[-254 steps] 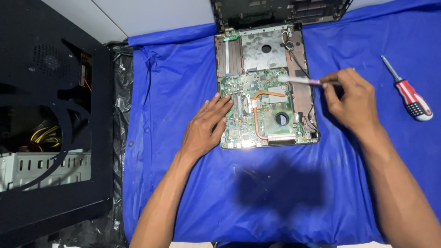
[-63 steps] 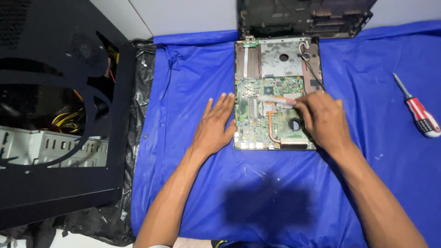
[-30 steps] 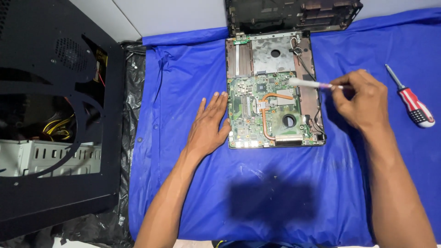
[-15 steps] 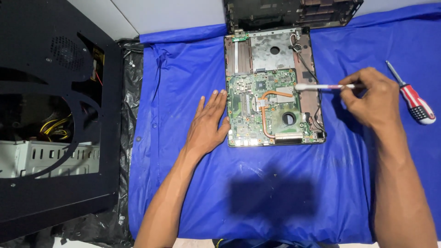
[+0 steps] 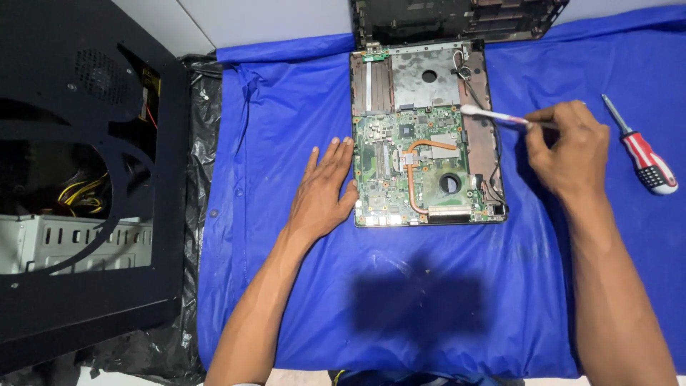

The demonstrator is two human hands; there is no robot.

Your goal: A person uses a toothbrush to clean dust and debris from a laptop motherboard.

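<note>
An opened laptop base (image 5: 480,146) lies on a blue cloth (image 5: 271,129), its green motherboard (image 5: 400,171) bare, with a copper heat pipe and a round fan opening. My left hand (image 5: 325,189) rests flat on the cloth, fingers spread, its fingertips against the board's left edge. My right hand (image 5: 564,146) hovers just right of the laptop, pinching a thin brush (image 5: 493,115) with a white bristle end. The brush tip points left over the upper right corner of the board.
A red and white screwdriver (image 5: 643,157) lies on the cloth at the far right. A black desktop computer case (image 5: 78,179) with yellow cables inside fills the left side, on black plastic sheeting (image 5: 204,107). The laptop's dark lid part (image 5: 457,14) sits at the top.
My right hand has drawn back to the right off the motherboard, carrying the brush with it; the tip now sits higher, near the board's upper right corner. My left hand has stayed put.
</note>
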